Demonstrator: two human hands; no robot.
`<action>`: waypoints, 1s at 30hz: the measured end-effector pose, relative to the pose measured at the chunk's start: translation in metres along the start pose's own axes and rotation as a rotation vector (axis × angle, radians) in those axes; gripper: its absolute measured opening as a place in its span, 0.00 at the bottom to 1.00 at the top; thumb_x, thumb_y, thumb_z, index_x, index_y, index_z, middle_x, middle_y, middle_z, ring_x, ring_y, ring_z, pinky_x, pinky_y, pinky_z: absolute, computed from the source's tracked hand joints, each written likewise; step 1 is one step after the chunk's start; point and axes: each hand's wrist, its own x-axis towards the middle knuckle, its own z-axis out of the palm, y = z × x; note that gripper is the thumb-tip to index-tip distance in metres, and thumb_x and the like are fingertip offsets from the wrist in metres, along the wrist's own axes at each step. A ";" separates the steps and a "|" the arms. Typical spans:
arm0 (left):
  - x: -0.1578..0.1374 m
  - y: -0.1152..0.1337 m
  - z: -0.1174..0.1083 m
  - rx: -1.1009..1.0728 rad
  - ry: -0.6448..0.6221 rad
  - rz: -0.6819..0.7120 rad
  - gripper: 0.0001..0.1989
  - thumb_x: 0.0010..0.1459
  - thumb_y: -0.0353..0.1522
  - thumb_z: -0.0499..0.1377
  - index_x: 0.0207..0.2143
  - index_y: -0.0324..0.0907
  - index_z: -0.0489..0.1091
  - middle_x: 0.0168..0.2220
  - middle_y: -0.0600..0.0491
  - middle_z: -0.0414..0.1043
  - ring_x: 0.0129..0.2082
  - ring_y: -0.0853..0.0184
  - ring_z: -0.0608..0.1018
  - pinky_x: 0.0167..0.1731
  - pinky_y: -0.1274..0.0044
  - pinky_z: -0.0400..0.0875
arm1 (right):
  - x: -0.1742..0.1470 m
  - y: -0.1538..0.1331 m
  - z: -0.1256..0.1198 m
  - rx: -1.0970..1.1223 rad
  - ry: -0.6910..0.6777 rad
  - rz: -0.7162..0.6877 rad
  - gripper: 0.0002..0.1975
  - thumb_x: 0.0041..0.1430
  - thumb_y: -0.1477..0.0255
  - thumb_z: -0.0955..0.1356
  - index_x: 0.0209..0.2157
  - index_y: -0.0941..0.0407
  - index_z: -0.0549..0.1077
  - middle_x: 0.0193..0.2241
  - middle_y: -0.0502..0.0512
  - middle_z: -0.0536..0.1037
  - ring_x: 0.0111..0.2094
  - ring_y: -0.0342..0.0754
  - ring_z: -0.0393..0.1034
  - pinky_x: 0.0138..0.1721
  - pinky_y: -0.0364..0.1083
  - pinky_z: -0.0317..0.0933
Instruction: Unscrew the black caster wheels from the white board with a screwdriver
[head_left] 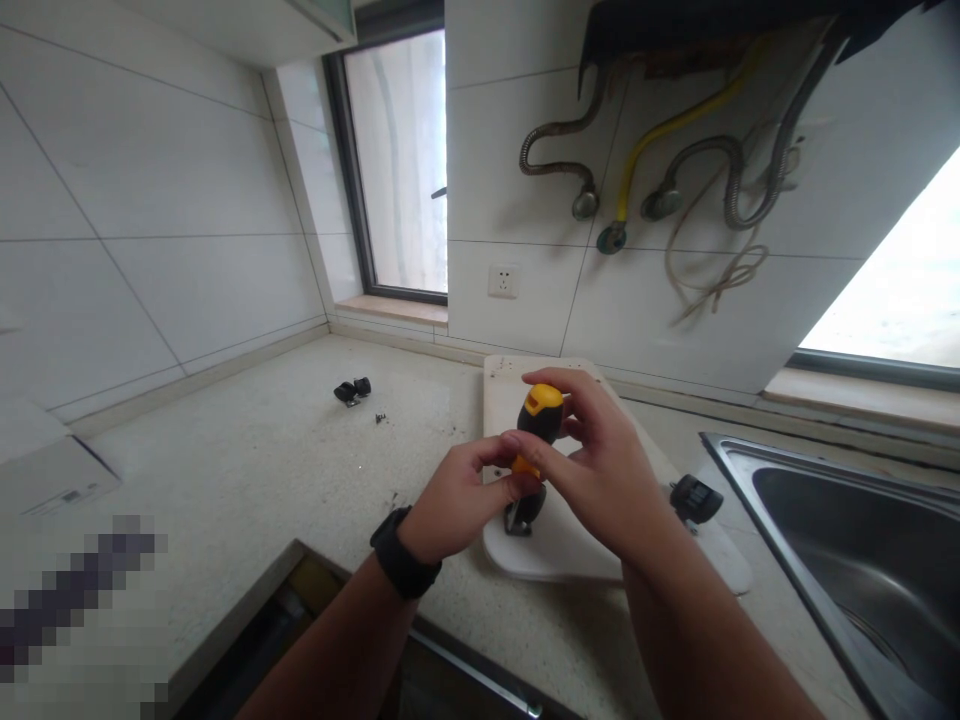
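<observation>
Two bare hands meet over a white, round-cornered flat board (562, 560) that lies on a pale speckled stone counter (247, 470), at the left of a stainless-steel sink with a raised rim (780, 560). Between them stands a chunky yellow-and-black screwdriver (540, 422), held above the near left part of the board with its handle pointing up; its tip is hidden. The right hand (604, 470) is closed on the handle, its fingers curled behind on the far side and its thumb lying across the near side. The left hand (455, 495), with a black wristwatch (405, 557) at its wrist, pinches the lower yellow part of the same tool between thumb and fingers; whether its fingertips also touch what lies below, I cannot tell. Directly under the hands, a black caster wheel with a metal bracket (531, 510) rests against the board. A second black caster (696, 499) sits at the board's right end, near the sink. On the far left of the counter lies a black twin-wheeled caster piece (352, 391), with small dark metal bits (380, 418) just to its right
</observation>
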 end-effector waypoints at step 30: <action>-0.007 -0.007 -0.003 0.191 0.032 -0.087 0.05 0.60 0.35 0.69 0.34 0.44 0.83 0.36 0.51 0.84 0.40 0.58 0.83 0.46 0.68 0.72 | -0.003 0.005 -0.001 0.052 -0.027 0.027 0.27 0.60 0.69 0.75 0.61 0.49 0.73 0.47 0.55 0.81 0.36 0.48 0.80 0.42 0.50 0.77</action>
